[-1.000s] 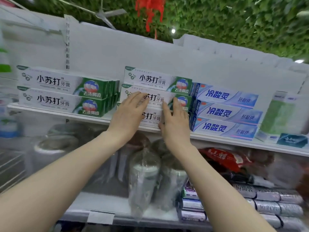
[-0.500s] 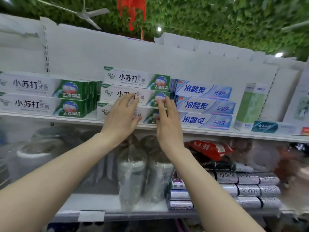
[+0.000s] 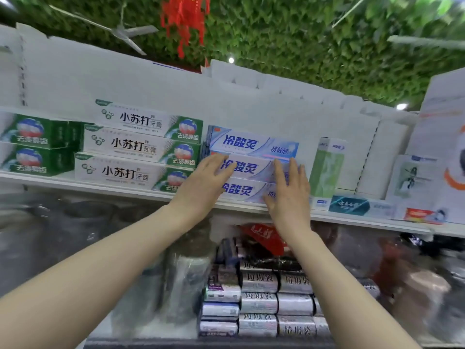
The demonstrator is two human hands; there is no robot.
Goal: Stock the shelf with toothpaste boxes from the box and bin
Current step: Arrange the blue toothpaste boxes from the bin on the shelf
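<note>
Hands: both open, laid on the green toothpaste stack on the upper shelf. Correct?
No, wrong stack. Head view: left hand and right hand are both open, laid on the blue stack on the upper shelf; the green stack is to its left.

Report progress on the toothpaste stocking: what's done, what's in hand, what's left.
Done: the three-high green-and-white stack and a two-high green stack at far left sit on the shelf. In hand: the left hand and right hand press flat-fingered against the three-high blue stack, apparently squaring it. Left: the supply box and bin are out of view, so what remains cannot be told.
</note>
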